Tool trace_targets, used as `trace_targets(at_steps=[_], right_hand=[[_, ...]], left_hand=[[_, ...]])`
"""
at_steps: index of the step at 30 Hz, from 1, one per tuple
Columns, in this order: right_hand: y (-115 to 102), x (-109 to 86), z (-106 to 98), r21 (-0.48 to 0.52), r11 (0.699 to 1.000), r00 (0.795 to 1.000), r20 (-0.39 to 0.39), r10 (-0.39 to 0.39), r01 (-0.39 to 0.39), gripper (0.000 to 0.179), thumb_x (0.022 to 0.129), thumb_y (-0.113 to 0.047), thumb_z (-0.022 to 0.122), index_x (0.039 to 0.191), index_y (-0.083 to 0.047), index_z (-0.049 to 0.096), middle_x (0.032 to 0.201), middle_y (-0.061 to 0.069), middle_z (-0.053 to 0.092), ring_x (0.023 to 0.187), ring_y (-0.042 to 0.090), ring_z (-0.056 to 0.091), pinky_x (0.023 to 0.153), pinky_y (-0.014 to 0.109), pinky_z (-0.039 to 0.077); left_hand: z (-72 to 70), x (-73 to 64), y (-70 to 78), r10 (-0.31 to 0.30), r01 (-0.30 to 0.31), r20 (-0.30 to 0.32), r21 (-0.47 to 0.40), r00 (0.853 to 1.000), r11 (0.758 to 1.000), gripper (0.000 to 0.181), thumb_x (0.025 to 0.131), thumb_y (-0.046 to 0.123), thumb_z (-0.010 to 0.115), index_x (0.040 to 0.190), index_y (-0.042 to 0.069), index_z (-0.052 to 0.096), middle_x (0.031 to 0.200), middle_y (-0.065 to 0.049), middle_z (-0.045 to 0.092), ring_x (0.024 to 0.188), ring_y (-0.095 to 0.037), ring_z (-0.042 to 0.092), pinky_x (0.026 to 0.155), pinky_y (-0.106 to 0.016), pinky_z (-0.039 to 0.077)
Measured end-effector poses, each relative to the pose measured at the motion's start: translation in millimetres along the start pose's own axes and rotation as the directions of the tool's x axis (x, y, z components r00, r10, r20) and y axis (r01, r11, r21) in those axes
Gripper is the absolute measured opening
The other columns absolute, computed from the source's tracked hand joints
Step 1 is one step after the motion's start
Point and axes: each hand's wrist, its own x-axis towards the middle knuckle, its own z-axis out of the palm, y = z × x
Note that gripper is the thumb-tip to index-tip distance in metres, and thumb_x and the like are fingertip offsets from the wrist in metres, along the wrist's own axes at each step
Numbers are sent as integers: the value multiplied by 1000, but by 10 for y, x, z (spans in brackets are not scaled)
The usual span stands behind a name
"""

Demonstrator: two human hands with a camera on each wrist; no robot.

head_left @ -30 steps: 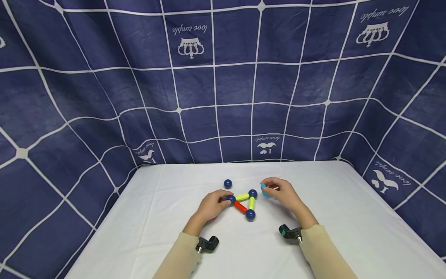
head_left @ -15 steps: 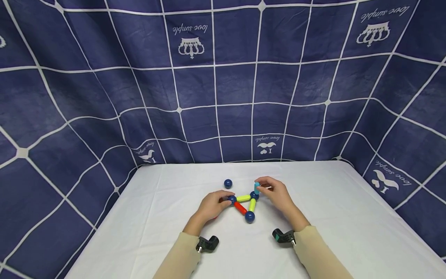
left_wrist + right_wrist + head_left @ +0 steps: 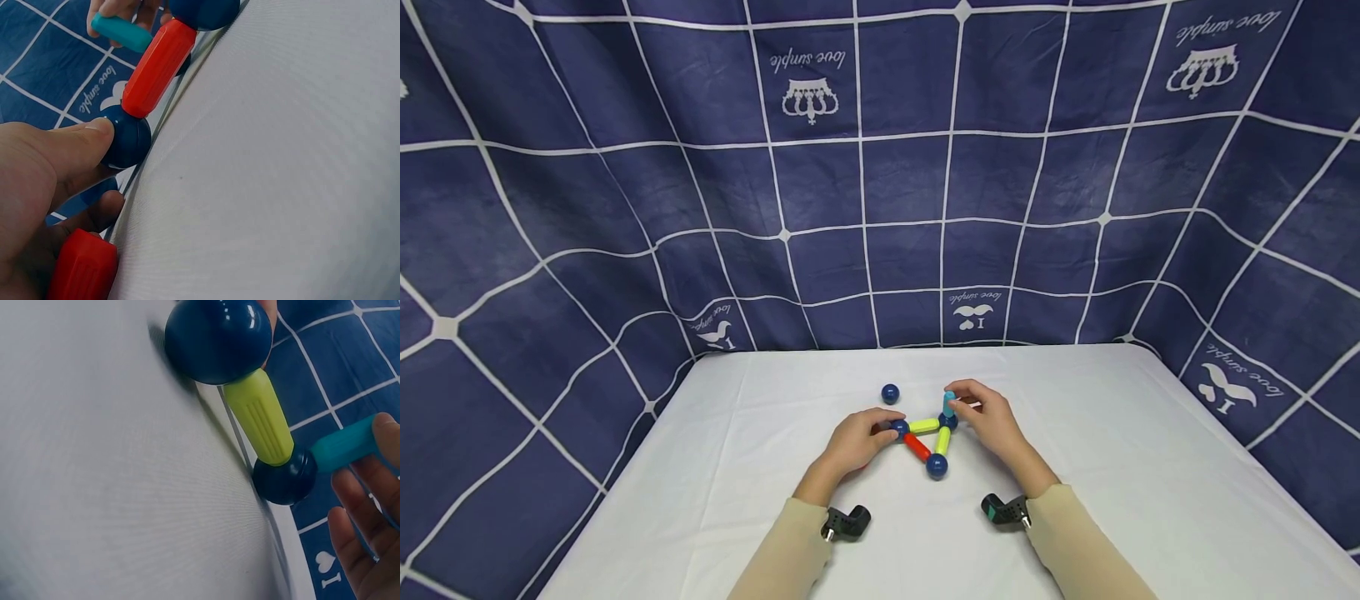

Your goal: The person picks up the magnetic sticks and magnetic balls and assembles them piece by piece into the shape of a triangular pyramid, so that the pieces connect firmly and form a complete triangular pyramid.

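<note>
Three dark blue balls joined by magnetic rods form a flat triangle on the table. Two rods are yellow-green (image 3: 924,426) and one is red (image 3: 917,447). My left hand (image 3: 856,442) pinches the left corner ball (image 3: 127,137) between thumb and fingers. With thumb and fingertips, my right hand (image 3: 992,417) holds a light blue magnetic rod (image 3: 949,403) upright on the far right corner ball (image 3: 285,476). The rod's lower end touches that ball in the right wrist view. The near corner ball (image 3: 936,466) lies between the hands, untouched.
A loose dark blue ball (image 3: 891,393) lies behind the triangle. Another red rod (image 3: 84,265) is beneath my left hand, mostly hidden in the head view. A white cloth (image 3: 760,467) covers the table, and a blue checked curtain (image 3: 902,183) hangs behind it.
My right hand has moved left with the light blue rod and brought it onto the far right corner ball. The triangle has shifted slightly. My left hand has stayed on its ball.
</note>
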Motion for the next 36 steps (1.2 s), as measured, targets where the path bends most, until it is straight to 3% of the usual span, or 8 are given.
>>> trace_targets(at_steps=[12, 16, 25, 32, 36], right_hand=[[68, -46, 47, -108, 992, 994, 75, 79, -71, 24, 93, -16, 69, 116, -7, 70, 104, 8, 73, 92, 19, 67, 83, 37, 55], [99, -47, 59, -83, 991, 991, 77, 112, -105, 23, 93, -16, 70, 114, -8, 71, 104, 8, 73, 91, 19, 66, 82, 36, 55], [152, -45, 85, -77, 992, 992, 61, 108, -103, 22, 94, -16, 70, 114, -8, 71, 105, 7, 73, 89, 16, 65, 79, 29, 53], [170, -66, 93, -108, 988, 990, 79, 117, -108, 22, 92, -16, 71, 113, -9, 71, 99, 5, 72, 85, 14, 63, 78, 30, 52], [185, -69, 94, -108, 989, 991, 73, 113, -105, 21, 91, -15, 73, 111, -9, 71, 99, 5, 72, 86, 13, 63, 79, 30, 52]], left_hand=[[1, -4, -8, 10, -10, -2, 12, 1000, 1000, 31, 96, 27, 67, 126, 28, 69, 116, 3, 69, 88, -13, 54, 83, -35, 47], [5, 3, -11, 13, -13, -3, 8, 1000, 1000, 31, 96, 26, 67, 126, 28, 69, 119, 2, 69, 90, -13, 55, 86, -36, 48], [3, 11, -13, 8, -8, -22, -6, 1000, 1000, 31, 94, 25, 69, 125, 25, 70, 117, 1, 70, 89, -13, 56, 84, -35, 47], [-35, 38, -42, -3, -10, -70, -186, 998, 983, 26, 94, 16, 69, 119, 17, 71, 118, -4, 70, 97, -16, 63, 86, -34, 52], [-67, 59, -60, -30, -3, -105, -300, 994, 954, 23, 95, 15, 67, 117, 16, 72, 110, -5, 70, 89, -15, 62, 74, -27, 52]])
